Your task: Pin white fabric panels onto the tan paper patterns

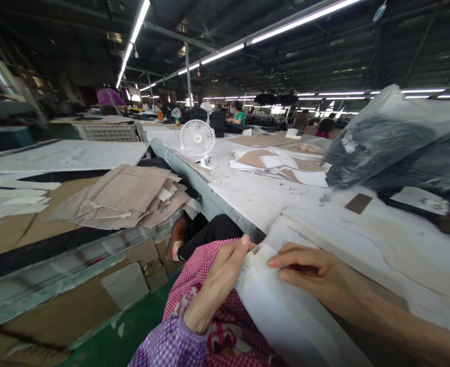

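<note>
My left hand is closed on the near-left edge of a smooth white sheet, thumb on top; its fingertips are mostly hidden. The sheet curves down over my lap and rests partly against the table edge. A small pale patch and some yellowish marks show at its corner by my left thumb. My right hand reaches in from the right, fingers stretched out and slightly apart. Its index fingertip is at or just above the sheet beside the pale patch; whether it touches, I cannot tell.
A white fan is clipped to the long white table. Paper pattern pieces and a plastic bag of dark material lie on it. At left, brown pattern pieces are stacked on cardboard. Other people work far back.
</note>
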The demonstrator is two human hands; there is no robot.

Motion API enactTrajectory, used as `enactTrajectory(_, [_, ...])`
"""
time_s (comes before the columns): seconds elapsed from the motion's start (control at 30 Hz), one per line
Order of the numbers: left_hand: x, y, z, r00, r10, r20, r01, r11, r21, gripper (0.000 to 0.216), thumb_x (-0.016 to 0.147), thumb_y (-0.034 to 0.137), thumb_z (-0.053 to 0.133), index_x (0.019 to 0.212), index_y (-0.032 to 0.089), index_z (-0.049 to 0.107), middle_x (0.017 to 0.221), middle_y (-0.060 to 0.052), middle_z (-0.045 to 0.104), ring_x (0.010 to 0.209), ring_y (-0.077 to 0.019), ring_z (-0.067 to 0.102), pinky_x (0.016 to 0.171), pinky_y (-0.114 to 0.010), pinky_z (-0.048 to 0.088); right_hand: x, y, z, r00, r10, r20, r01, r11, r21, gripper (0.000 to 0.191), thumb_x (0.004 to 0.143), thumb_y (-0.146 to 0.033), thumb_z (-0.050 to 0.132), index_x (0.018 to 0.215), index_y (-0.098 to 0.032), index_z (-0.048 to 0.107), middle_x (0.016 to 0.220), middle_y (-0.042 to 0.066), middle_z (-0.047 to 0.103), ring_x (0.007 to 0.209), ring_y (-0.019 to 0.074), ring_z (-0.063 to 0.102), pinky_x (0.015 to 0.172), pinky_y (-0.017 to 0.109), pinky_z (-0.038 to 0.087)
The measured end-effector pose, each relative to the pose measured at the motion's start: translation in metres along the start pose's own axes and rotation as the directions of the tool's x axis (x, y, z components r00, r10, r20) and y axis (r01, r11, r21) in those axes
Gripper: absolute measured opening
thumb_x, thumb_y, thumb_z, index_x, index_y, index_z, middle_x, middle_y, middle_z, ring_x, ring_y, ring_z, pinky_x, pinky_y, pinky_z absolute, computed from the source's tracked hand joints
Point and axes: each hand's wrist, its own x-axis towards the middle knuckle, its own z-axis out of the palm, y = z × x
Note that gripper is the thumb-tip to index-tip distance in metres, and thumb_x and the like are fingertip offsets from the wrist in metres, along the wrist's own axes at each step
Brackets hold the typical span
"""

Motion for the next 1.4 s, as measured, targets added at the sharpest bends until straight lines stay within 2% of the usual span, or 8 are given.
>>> enactTrajectory(0.3, [-0.001,0.002,0.001,1.000,0.016,-0.013,-0.015,0.999,0.046,0.057,0.080,0.065,0.053,0.074,0.011,0.068,0.064,-0.002,0.059,0.055,-0.0100,0.045,0.049,-0.021,0.032,0.000,0.000,0.002,0.996,0.088,0.006,-0.088,0.996,-0.005,0.024,0.082,-0.035,0.060,0.097,-0.022,0.075,0.097,0.005,0.067,0.086,0.0177,0.062,0.077,0.027,0.050])
enactTrajectory(0.73, [-0.003,0.002,0.001,0.999,0.037,-0.024,-0.035,0.998,0.053,0.055,0.080,0.064,0.053,0.075,0.012,0.069,0.068,-0.003,0.062,0.062,-0.0135,0.050,0.055,-0.024,0.035,-0.001,-0.005,0.002,0.994,0.111,0.003,-0.111,0.993,-0.042,0.028,0.081,-0.037,0.060,0.096,-0.020,0.076,0.089,0.005,0.066,0.077,0.0167,0.060,0.068,0.028,0.048])
enactTrajectory(0.93, [-0.003,0.000,0.003,0.992,0.068,0.104,-0.073,0.997,0.041,0.044,0.074,0.056,0.066,0.069,0.013,0.059,0.060,0.003,0.049,0.053,-0.0080,0.039,0.048,-0.021,0.027,0.000,-0.004,0.005,0.993,0.117,0.012,-0.116,0.991,-0.070,0.026,0.081,-0.034,0.059,0.095,-0.020,0.075,0.087,0.005,0.067,0.073,0.0155,0.059,0.063,0.026,0.045])
enactTrajectory(1.1, [0.002,-0.005,0.007,0.997,0.045,0.062,-0.049,0.997,0.058,0.040,0.070,0.053,0.066,0.067,0.014,0.055,0.057,0.003,0.048,0.048,-0.0071,0.036,0.046,-0.021,0.025,-0.002,-0.009,-0.005,0.996,0.037,0.077,-0.020,0.978,-0.209,0.024,0.086,-0.034,0.056,0.088,-0.020,0.075,0.083,0.003,0.068,0.070,0.0151,0.058,0.060,0.025,0.042])
enactTrajectory(1.2, [0.001,-0.003,0.009,0.998,0.060,0.032,-0.063,0.992,0.110,0.037,0.070,0.050,0.065,0.064,0.015,0.053,0.056,0.004,0.045,0.049,-0.0075,0.034,0.046,-0.021,0.024,0.007,-0.016,-0.018,0.998,-0.067,0.009,0.066,0.945,-0.319,0.029,0.090,-0.038,0.052,0.084,-0.020,0.074,0.082,0.004,0.068,0.069,0.0156,0.058,0.058,0.026,0.041])
enactTrajectory(1.27, [0.000,-0.001,0.010,0.997,0.079,0.010,-0.080,0.983,0.165,0.033,0.071,0.047,0.063,0.063,0.016,0.052,0.057,0.004,0.042,0.050,-0.0080,0.033,0.047,-0.022,0.024,0.019,-0.021,-0.027,0.984,-0.178,-0.004,0.163,0.910,-0.381,0.027,0.090,-0.036,0.052,0.090,-0.020,0.073,0.091,0.006,0.068,0.076,0.0170,0.060,0.064,0.027,0.044])
enactTrajectory(1.33, [-0.001,0.000,0.010,0.994,0.108,-0.005,-0.104,0.971,0.215,0.031,0.072,0.043,0.062,0.062,0.016,0.050,0.057,0.005,0.040,0.052,-0.0083,0.032,0.048,-0.022,0.024,0.034,-0.024,-0.032,0.955,-0.274,0.114,0.296,0.855,-0.425,0.024,0.089,-0.033,0.055,0.100,-0.019,0.072,0.100,0.007,0.068,0.089,0.0195,0.060,0.078,0.030,0.045])
enactTrajectory(1.4, [-0.001,-0.002,0.010,0.990,0.143,-0.005,-0.138,0.959,0.248,0.030,0.074,0.041,0.061,0.061,0.017,0.049,0.057,0.005,0.038,0.053,-0.0084,0.030,0.048,-0.022,0.023,0.050,-0.025,-0.035,0.907,-0.292,0.305,0.403,0.814,-0.419,0.025,0.088,-0.031,0.058,0.106,-0.020,0.070,0.103,0.007,0.069,0.099,0.0207,0.059,0.088,0.032,0.042])
